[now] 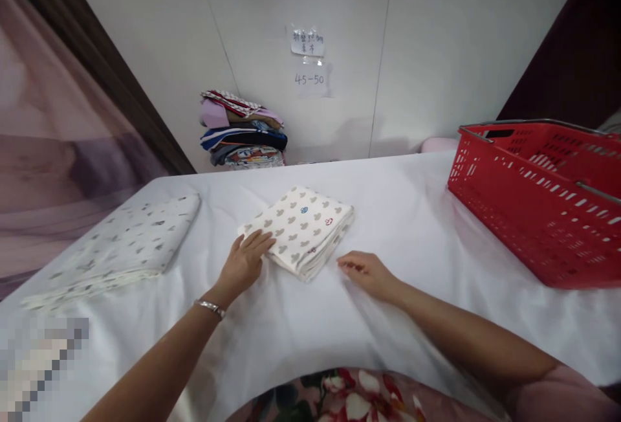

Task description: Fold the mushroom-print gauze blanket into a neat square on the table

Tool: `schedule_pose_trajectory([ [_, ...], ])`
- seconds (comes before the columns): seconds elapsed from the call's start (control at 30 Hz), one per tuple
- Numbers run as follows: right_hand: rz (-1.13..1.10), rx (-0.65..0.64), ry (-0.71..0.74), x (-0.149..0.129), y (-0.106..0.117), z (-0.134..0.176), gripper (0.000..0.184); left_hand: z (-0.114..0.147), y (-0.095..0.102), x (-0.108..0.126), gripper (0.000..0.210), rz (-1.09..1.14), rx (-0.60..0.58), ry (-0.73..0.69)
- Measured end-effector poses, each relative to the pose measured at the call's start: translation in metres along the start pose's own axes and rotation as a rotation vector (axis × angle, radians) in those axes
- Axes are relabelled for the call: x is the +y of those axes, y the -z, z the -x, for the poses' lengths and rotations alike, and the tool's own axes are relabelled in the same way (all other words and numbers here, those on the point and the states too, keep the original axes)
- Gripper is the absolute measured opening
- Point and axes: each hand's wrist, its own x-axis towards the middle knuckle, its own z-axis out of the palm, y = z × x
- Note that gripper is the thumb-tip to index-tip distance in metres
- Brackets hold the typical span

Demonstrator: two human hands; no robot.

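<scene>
A folded white cloth (303,224) lies in the middle of the table, printed with grey mouse-head shapes and a few blue and red motifs. Its layered edges face me on the right side. My left hand (247,257) rests on its left corner, palm down with fingers stretched out; a silver bracelet circles that wrist. Just off the cloth's right side, my right hand (366,272) hovers or rests near the table surface with its fingers curled together. Nothing shows in that hand, and a small gap parts it from the cloth.
On the left lies another folded white cloth (130,241) with small dark prints. A red plastic basket (524,215) stands at the right. Beyond the white-covered table (402,208), a stack of folded fabrics (245,137) sits against the wall. Paper notes (309,79) are taped above.
</scene>
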Motion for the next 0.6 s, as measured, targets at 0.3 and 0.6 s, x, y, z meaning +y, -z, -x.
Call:
schedule_pose_trajectory([
  [0.3, 0.141, 0.426, -0.134, 0.065, 0.051, -0.086, 0.029, 0.009, 0.010, 0.071, 0.054, 0.194, 0.060, -0.088],
  [0.6, 0.139, 0.284, -0.303, 0.080, 0.043, -0.122, 0.035, 0.028, -0.005, 0.087, 0.052, 0.090, 0.051, -0.110],
])
